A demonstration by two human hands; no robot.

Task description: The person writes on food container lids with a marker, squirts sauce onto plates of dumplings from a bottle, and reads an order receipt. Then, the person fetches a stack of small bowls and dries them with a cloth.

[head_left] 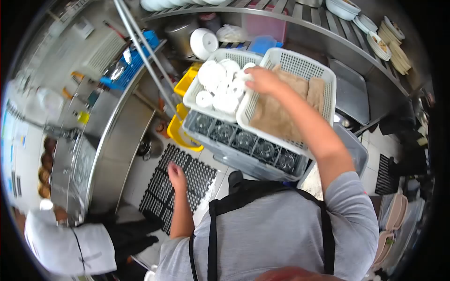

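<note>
A grey rack point(228, 149) stands in the middle, glasses point(244, 140) in its compartments. A white left basket point(199, 107) and a white right basket point(300, 68) overlap its far side; what bears their weight is hidden. The left one carries piled white crockery point(212, 75), the right one brown cloths point(276, 112). The far slatted shelf point(288, 18) bears white bowls point(343, 9) toward its right. A blue basket point(112, 84) rests on the steel counter's point(115, 140) far end, at left. On the tiled floor point(218, 165) lie a left mat point(158, 187) and a right mat point(384, 174), both black.
</note>
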